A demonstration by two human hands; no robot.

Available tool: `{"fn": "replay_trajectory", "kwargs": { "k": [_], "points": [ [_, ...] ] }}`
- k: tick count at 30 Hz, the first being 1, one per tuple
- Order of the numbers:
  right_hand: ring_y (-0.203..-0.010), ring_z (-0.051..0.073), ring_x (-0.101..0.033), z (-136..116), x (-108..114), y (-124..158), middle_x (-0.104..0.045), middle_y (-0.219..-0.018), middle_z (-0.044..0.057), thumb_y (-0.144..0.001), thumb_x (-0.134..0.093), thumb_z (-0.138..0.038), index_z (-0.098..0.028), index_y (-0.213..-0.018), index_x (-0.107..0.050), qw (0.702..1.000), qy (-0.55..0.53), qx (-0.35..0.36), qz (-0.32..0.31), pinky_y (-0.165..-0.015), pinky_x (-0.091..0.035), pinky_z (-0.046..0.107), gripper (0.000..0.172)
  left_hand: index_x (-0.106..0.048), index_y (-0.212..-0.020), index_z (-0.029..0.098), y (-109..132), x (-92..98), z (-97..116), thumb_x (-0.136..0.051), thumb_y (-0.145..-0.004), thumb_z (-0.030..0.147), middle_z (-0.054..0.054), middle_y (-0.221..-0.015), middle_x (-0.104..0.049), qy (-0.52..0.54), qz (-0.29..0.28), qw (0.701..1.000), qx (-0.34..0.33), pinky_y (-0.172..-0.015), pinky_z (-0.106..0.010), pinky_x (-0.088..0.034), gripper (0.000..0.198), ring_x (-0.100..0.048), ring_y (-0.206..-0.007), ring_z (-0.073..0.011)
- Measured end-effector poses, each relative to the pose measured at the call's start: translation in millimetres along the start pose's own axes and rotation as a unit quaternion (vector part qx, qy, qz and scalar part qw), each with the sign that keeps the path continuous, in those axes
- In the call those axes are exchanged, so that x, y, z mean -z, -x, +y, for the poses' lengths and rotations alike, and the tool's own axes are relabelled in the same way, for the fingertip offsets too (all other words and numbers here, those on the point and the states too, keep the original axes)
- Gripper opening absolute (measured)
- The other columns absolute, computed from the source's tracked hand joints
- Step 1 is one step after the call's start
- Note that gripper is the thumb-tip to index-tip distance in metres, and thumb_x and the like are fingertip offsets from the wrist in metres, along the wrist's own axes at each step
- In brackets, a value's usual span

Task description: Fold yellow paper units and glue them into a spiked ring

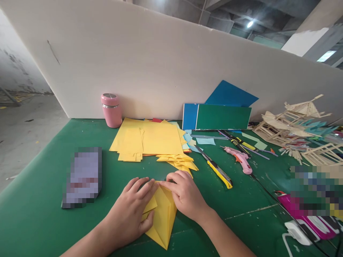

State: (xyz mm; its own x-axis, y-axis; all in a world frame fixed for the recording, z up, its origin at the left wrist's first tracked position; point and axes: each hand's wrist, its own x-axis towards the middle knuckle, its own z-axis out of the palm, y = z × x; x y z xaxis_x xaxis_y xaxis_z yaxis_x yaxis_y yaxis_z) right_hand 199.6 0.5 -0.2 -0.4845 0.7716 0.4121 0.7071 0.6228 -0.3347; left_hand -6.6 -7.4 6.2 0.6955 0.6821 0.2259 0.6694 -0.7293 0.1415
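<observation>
A folded piece of yellow paper lies on the green tabletop in front of me, with creased flaps and a point toward me. My left hand grips its left side, fingers over the top and thumb at a loose flap. With fingertips drawn together, my right hand pinches the paper's upper right edge. The two hands' index fingers almost meet at its top. Just beyond them sit several folded yellow pieces and a stack of flat yellow sheets.
To the right lie a yellow utility knife, a pink glue gun with a cord, a magenta power strip and wooden stick models. A pink flask stands at the back left; a blurred-out flat object lies left.
</observation>
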Motion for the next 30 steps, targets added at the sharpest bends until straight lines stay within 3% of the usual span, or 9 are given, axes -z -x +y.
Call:
{"fn": "replay_trajectory", "kwargs": {
  "k": [3, 7, 11, 17, 21, 26, 30],
  "points": [
    [-0.080, 0.021, -0.049, 1.2, -0.2, 0.5, -0.060, -0.083, 0.006, -0.084, -0.040, 0.001, -0.025, -0.108, -0.070, 1.000, 0.025, -0.001, 0.003, -0.072, -0.041, 0.036, 0.046, -0.049, -0.132, 0.020, 0.3, -0.9, 0.4, -0.049, -0.076, 0.023, -0.007, -0.124, -0.062, 0.000, 0.008, 1.000, 0.002, -0.102, -0.046, -0.040, 0.056, -0.054, -0.114, -0.0290],
    [-0.077, 0.019, -0.048, 11.4, 4.6, 7.2, -0.058, -0.076, 0.004, -0.082, -0.042, 0.002, -0.027, -0.090, -0.075, 0.997, 0.038, -0.025, 0.062, -0.070, -0.038, 0.035, 0.045, -0.050, -0.131, 0.018, 1.1, -2.1, 0.8, -0.048, -0.077, 0.024, -0.008, -0.125, -0.060, 0.001, 0.016, 1.000, -0.001, -0.101, -0.048, -0.040, 0.054, -0.053, -0.115, -0.0297],
    [-0.077, 0.020, -0.050, 17.3, 5.9, 10.2, -0.059, -0.076, 0.005, -0.078, -0.041, 0.003, -0.023, -0.081, -0.074, 0.996, 0.021, -0.043, 0.079, -0.070, -0.041, 0.036, 0.042, -0.049, -0.130, 0.017, 2.3, -4.0, 1.1, -0.048, -0.076, 0.023, -0.008, -0.125, -0.060, 0.005, 0.024, 1.000, 0.002, -0.102, -0.048, -0.039, 0.054, -0.052, -0.116, -0.0294],
    [-0.081, 0.021, -0.056, 8.6, -3.0, 3.6, -0.062, -0.083, 0.006, -0.085, -0.047, -0.011, -0.019, -0.094, -0.068, 0.992, -0.053, -0.088, 0.067, -0.072, -0.048, 0.036, 0.024, -0.050, -0.129, 0.019, 3.5, -6.9, 1.6, -0.050, -0.076, 0.023, -0.008, -0.123, -0.059, 0.021, 0.034, 0.999, 0.012, -0.103, -0.048, -0.039, 0.053, -0.051, -0.116, -0.0298],
    [-0.084, 0.021, -0.058, 2.7, -4.4, 2.6, -0.062, -0.083, 0.004, -0.081, -0.061, -0.017, -0.020, -0.086, -0.064, 0.988, -0.090, -0.121, 0.037, -0.074, -0.050, 0.036, 0.007, -0.052, -0.127, 0.021, 3.0, -5.7, 1.4, -0.050, -0.076, 0.023, -0.007, -0.120, -0.061, 0.026, 0.029, 0.999, 0.015, -0.102, -0.048, -0.039, 0.051, -0.051, -0.116, -0.0301],
    [-0.082, 0.020, -0.059, 0.0, -4.1, 3.9, -0.063, -0.086, 0.004, -0.079, -0.062, -0.013, -0.021, -0.094, -0.061, 0.980, -0.117, -0.158, 0.016, -0.073, -0.051, 0.035, 0.018, -0.052, -0.125, 0.019, 3.3, -4.5, 0.3, -0.049, -0.077, 0.023, -0.008, -0.122, -0.060, 0.026, 0.032, 0.999, 0.010, -0.102, -0.049, -0.039, 0.048, -0.050, -0.117, -0.0303],
    [-0.094, 0.024, -0.058, 1.4, -4.5, 4.0, -0.061, -0.095, 0.007, -0.085, -0.060, -0.023, -0.020, -0.100, -0.063, 0.982, -0.106, -0.155, 0.022, -0.081, -0.050, 0.040, 0.016, -0.052, -0.123, 0.018, 3.5, -5.7, 0.7, -0.049, -0.077, 0.023, -0.008, -0.121, -0.061, 0.020, 0.039, 0.999, 0.004, -0.101, -0.048, -0.040, 0.046, -0.051, -0.116, -0.0297]
  ]
}}
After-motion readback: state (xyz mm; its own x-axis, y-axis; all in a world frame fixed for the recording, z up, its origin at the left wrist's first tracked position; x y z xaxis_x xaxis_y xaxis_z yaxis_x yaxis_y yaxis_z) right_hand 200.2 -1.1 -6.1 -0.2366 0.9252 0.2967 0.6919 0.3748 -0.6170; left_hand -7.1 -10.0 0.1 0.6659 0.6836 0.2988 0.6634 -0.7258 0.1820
